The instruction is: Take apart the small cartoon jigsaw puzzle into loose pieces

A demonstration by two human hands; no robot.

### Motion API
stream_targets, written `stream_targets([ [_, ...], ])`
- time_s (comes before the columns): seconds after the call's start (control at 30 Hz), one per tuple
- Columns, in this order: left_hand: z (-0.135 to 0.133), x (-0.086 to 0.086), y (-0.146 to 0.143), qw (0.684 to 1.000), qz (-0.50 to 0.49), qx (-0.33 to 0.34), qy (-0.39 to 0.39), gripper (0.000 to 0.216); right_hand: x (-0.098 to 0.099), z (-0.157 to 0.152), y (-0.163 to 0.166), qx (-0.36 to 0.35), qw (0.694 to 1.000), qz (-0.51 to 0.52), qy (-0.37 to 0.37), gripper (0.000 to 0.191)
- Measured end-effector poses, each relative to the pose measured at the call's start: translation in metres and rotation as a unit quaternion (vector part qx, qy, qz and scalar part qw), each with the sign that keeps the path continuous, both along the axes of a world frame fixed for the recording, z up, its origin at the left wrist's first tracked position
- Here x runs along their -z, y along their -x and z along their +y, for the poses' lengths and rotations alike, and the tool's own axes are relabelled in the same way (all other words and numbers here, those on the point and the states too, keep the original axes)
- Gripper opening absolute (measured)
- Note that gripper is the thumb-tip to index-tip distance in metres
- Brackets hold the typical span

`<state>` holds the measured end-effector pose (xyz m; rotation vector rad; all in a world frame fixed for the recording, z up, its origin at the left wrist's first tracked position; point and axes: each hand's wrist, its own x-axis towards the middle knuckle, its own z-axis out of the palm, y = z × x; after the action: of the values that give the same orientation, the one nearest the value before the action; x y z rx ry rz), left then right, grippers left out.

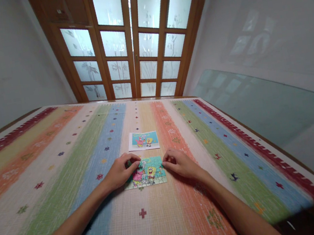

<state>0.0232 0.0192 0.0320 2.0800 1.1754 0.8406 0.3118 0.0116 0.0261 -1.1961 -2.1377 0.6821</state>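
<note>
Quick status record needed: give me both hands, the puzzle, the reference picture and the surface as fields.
left hand: rests on the puzzle's upper left corner, fingertips curled
right hand: touches the puzzle's right edge
puzzle: flat, looks nearly or fully assembled, cartoon picture
reference picture: lies flat just beyond the puzzle, apart from it
table cover: striped, multicoloured

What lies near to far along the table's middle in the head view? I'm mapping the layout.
Jigsaw puzzle → reference picture card → far edge of the striped tablecloth → wooden glass-paned door.
</note>
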Motion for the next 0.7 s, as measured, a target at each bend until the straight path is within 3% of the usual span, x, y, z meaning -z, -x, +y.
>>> stream_targets([
  [0.2,0.014,-0.005,0.019,0.999,0.046,-0.010,0.018,0.031,-0.003,-0.001,0.003,0.005,0.998,0.046,0.040,0.009],
  [0.4,0.024,-0.012,0.038,0.995,0.096,0.012,0.032,0.030,-0.006,-0.002,0.003,-0.036,0.994,0.068,0.076,0.009],
  [0.7,0.021,-0.025,0.045,0.984,0.154,0.047,0.074,0.028,-0.003,-0.002,0.006,-0.021,0.999,0.007,0.046,0.008],
])
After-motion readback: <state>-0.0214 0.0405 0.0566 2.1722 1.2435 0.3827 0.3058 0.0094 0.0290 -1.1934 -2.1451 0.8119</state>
